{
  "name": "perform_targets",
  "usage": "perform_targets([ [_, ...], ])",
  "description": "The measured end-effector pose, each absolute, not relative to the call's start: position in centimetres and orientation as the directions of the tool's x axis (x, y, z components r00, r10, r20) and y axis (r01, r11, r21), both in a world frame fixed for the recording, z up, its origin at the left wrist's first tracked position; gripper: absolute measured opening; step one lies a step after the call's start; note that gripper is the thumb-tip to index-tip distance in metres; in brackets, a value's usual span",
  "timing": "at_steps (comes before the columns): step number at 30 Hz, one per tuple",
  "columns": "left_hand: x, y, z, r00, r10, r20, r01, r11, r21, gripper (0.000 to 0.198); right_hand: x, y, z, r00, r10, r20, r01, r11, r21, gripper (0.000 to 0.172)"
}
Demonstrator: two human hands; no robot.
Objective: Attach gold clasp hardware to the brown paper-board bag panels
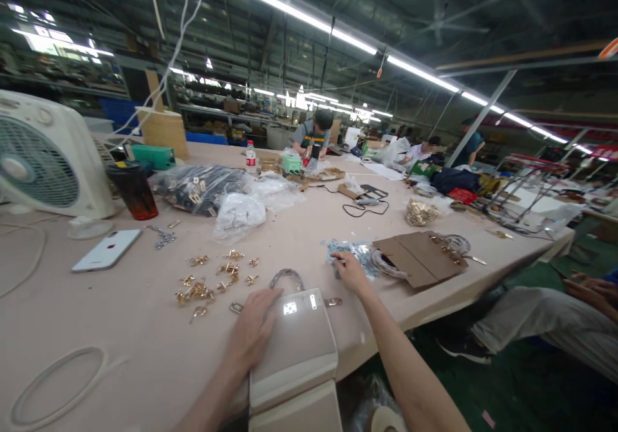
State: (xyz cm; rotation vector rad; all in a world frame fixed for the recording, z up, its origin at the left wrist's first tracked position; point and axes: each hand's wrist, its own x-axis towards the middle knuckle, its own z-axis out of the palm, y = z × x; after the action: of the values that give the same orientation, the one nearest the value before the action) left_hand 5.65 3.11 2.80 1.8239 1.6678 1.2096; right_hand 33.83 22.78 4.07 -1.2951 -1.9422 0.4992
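Observation:
My left hand (253, 329) lies flat, fingers together, on the left side of a pale beige handbag (299, 348) at the near table edge. The bag has a shiny clasp plate (290, 308) and a braided handle (286, 277) at its far end. My right hand (350, 271) reaches out to a small clear plastic packet (355, 252), fingertips bent and touching it; whether it grips the packet I cannot tell. Several small gold metal fittings (212, 281) lie scattered left of the bag.
A white fan (46, 155), white phone (107, 250), dark cup (134, 190) and plastic bags (207, 187) sit at left. Brown card (418, 258) lies to the right. Other people work at the far end, and a seated person's legs (545, 329) are at right.

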Motion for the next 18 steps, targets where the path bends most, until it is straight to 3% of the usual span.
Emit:
perform_targets([
  [8, 5.4, 3.0, 2.3, -0.167, 0.942, 0.291, 0.452, -0.189, 0.872, 0.048, 32.8, 26.1, 4.3, -0.424, 0.876, 0.230, 0.714, 0.480, -0.509, 0.025],
  [14, 5.5, 2.7, 3.0, -0.273, 0.913, 0.304, 0.375, -0.190, 0.907, 0.045, 32.8, 27.1, 4.6, -0.420, 0.901, 0.103, 0.766, 0.414, -0.492, 0.009],
  [18, 5.3, 2.5, 3.1, -0.374, 0.882, 0.286, 0.292, -0.181, 0.939, 0.042, 32.6, 26.5, 4.6, -0.407, 0.905, 0.124, 0.765, 0.411, -0.496, 0.007],
])
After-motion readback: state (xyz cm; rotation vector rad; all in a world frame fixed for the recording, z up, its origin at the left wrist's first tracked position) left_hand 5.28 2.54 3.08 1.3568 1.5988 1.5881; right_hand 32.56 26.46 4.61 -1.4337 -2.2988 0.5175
